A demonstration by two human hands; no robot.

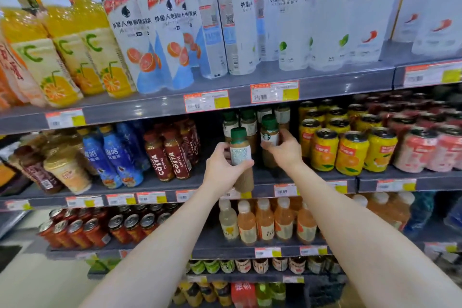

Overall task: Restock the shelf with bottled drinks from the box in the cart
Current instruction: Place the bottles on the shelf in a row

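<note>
- The left hand (220, 162) is wrapped around a green-capped coffee bottle (241, 157), thumb on one side and fingers curled round the other, holding it upright in front of the second shelf (325, 184). Its base hangs over the front lip, so it is not yet set down.
- That bottle's printed back panel faces outward; I'd guess it needs a turn before it goes in, so the front shows like its neighbours.
- The right hand (285, 149) has its fingers closed around a Starbucks bottle (270, 140), logo to the front, further in over the shelf. Whether its base touches the shelf I cannot tell.
- Behind both stands a short row of matching green-capped bottles (247, 120), with an open gap in front, between the Costa coffee bottles (172, 157) on the left and the yellow cans (350, 150) on the right. The gap explains the placement: this slot is running low.
- Holding one bottle in each hand looks like a way to fill two lanes at once.
- The cart and the box are out of sight.
</note>
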